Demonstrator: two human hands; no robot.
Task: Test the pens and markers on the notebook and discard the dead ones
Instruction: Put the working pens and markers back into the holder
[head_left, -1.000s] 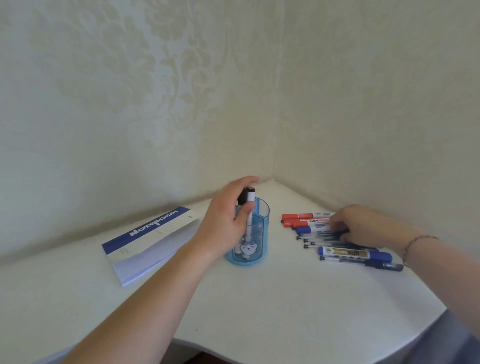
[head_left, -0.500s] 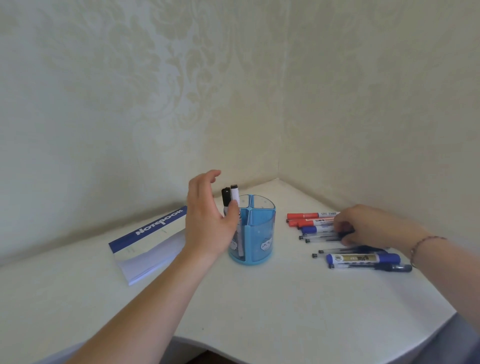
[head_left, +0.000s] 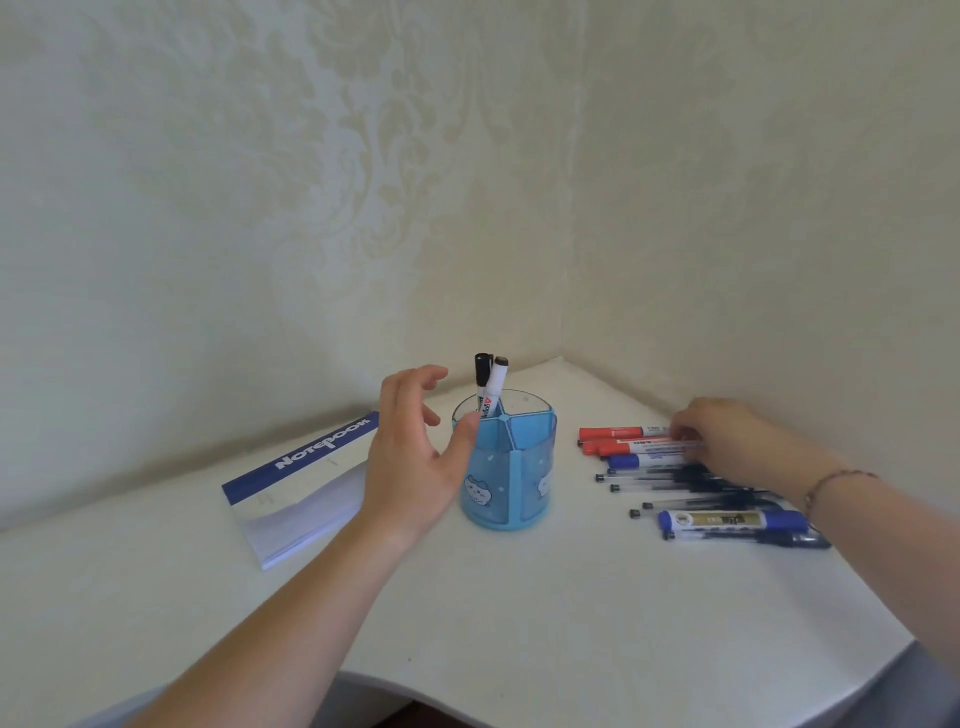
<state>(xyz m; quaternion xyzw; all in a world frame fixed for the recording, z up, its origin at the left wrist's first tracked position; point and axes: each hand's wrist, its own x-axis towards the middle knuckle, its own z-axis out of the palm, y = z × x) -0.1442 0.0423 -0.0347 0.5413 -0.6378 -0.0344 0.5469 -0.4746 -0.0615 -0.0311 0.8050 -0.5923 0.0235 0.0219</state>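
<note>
A blue see-through pen holder (head_left: 511, 467) stands mid-table with two black-capped white markers (head_left: 491, 387) upright in its back left compartment. My left hand (head_left: 415, 457) hovers beside its left wall, fingers spread, holding nothing, the thumb near the rim. To the right lies a row of markers and pens: two red markers (head_left: 613, 439), a blue marker (head_left: 644, 460), several thin black pens (head_left: 670, 480) and a thick blue marker (head_left: 732, 519). My right hand (head_left: 727, 439) rests on the far end of this row, fingers curled on a red marker. A notebook (head_left: 301, 483) lies left.
The white table (head_left: 519, 613) fits into a corner of two wallpapered walls. Its curved front edge runs along the bottom, and its right edge lies just beyond the pens.
My left hand let go of a black-capped marker, which now stands in the holder, and drew back to the left with open fingers. My right hand stayed on the row of markers.
</note>
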